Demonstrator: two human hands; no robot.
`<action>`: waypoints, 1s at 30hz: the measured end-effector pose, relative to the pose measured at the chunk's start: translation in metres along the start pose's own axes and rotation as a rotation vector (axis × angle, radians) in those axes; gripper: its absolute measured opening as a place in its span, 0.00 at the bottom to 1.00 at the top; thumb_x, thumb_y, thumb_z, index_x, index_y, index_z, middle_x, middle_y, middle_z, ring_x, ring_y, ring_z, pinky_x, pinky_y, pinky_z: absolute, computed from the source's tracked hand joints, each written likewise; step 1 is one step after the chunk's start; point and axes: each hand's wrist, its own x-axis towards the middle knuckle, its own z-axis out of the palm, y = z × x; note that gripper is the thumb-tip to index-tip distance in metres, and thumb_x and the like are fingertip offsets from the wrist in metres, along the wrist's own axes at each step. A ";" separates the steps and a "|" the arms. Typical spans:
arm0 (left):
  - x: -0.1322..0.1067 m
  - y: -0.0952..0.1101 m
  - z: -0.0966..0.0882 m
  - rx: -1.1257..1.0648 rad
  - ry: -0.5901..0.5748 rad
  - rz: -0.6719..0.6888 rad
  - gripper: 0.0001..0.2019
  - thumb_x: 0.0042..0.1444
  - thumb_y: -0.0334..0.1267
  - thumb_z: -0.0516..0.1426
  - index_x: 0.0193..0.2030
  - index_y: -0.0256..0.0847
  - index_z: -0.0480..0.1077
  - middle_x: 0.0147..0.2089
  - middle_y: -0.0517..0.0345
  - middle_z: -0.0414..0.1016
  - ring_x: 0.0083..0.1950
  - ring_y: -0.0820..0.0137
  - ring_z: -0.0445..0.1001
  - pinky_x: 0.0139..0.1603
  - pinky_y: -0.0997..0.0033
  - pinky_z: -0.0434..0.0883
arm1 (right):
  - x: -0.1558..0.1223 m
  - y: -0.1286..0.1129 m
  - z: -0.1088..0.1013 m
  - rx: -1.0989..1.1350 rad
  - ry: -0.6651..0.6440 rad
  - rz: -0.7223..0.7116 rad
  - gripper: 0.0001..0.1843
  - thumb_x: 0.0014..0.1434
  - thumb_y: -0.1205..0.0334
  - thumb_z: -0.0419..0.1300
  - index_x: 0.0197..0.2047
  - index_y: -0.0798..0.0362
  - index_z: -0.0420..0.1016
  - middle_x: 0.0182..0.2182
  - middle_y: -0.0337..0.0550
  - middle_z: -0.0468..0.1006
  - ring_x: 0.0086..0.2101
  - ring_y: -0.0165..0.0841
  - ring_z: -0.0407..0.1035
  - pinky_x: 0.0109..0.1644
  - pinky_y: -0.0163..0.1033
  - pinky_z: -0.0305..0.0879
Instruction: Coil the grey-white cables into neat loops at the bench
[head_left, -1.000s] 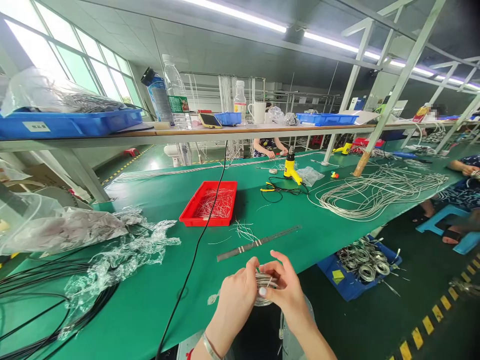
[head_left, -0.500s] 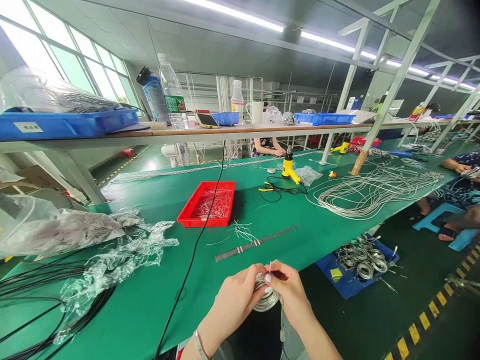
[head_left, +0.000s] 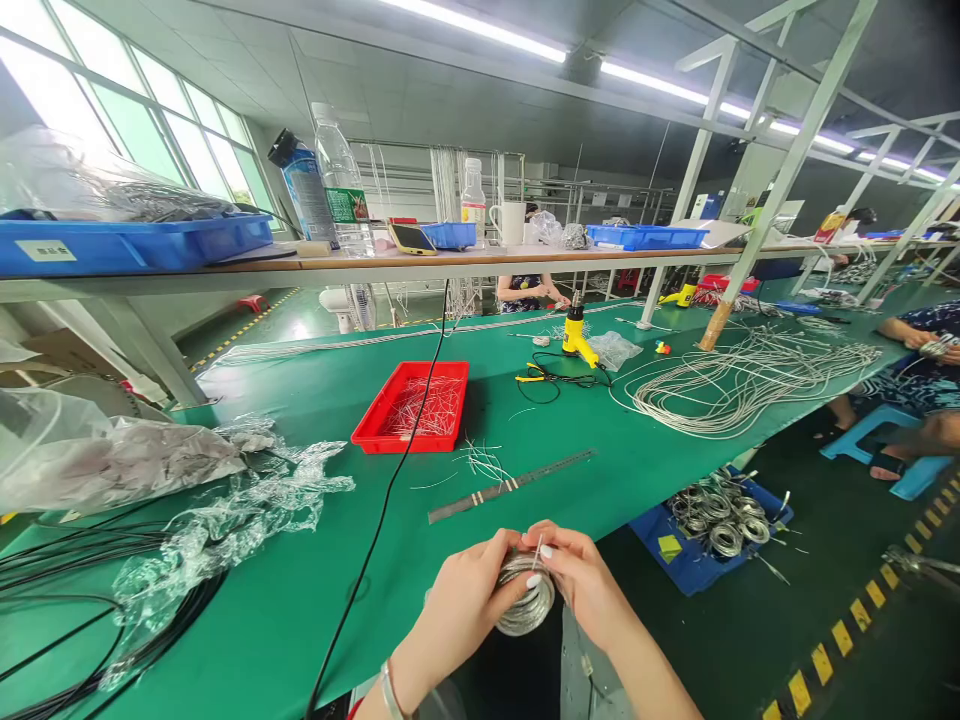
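My left hand [head_left: 469,598] and my right hand [head_left: 579,578] meet at the near edge of the green table [head_left: 315,600]. Both are closed around a small coil of silvery wire [head_left: 525,603], held between them just off the table's edge. My right thumb and forefinger pinch a thin wire end that sticks up from the coil. A bracelet shows on my left wrist. A metal ruler [head_left: 510,486] lies on the table just beyond my hands.
A red tray [head_left: 412,406] of thin wires sits mid-table, with loose wires beside it. Crumpled plastic bags [head_left: 232,515] and black cables lie left. A yellow heat gun [head_left: 577,335], a big cable heap [head_left: 742,385], a blue floor bin [head_left: 712,525] of coils. Other people work at the far side and right.
My hands have drawn closer together and shifted slightly down around the coil. The right fingers, spread a second ago, now pinch the wire end.
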 end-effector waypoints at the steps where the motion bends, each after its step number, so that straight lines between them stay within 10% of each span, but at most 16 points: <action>1: -0.001 0.001 -0.001 -0.020 -0.005 0.007 0.08 0.63 0.42 0.53 0.48 0.49 0.62 0.45 0.64 0.75 0.43 0.68 0.74 0.41 0.72 0.65 | 0.000 -0.005 -0.001 -0.030 -0.028 0.000 0.09 0.49 0.56 0.67 0.33 0.52 0.80 0.37 0.41 0.72 0.40 0.33 0.68 0.45 0.37 0.64; 8: -0.005 0.005 -0.004 -0.102 -0.045 -0.009 0.10 0.64 0.48 0.50 0.45 0.45 0.62 0.41 0.61 0.76 0.39 0.68 0.74 0.38 0.72 0.65 | 0.004 -0.032 -0.003 -0.296 -0.195 -0.001 0.10 0.50 0.57 0.67 0.29 0.55 0.78 0.33 0.39 0.71 0.34 0.29 0.65 0.40 0.34 0.60; 16: -0.007 0.000 0.003 0.158 -0.098 0.059 0.15 0.64 0.52 0.46 0.45 0.42 0.60 0.39 0.55 0.75 0.37 0.61 0.74 0.33 0.66 0.66 | 0.000 -0.015 0.011 -0.132 -0.091 0.063 0.15 0.56 0.51 0.63 0.31 0.54 0.68 0.28 0.34 0.62 0.31 0.24 0.58 0.35 0.29 0.55; 30: -0.009 0.002 -0.004 -0.110 -0.088 0.011 0.12 0.66 0.48 0.45 0.37 0.44 0.59 0.31 0.67 0.64 0.30 0.72 0.61 0.32 0.72 0.56 | -0.003 0.008 0.005 -0.038 -0.010 -0.050 0.10 0.57 0.55 0.63 0.32 0.52 0.71 0.35 0.35 0.64 0.34 0.23 0.61 0.39 0.28 0.59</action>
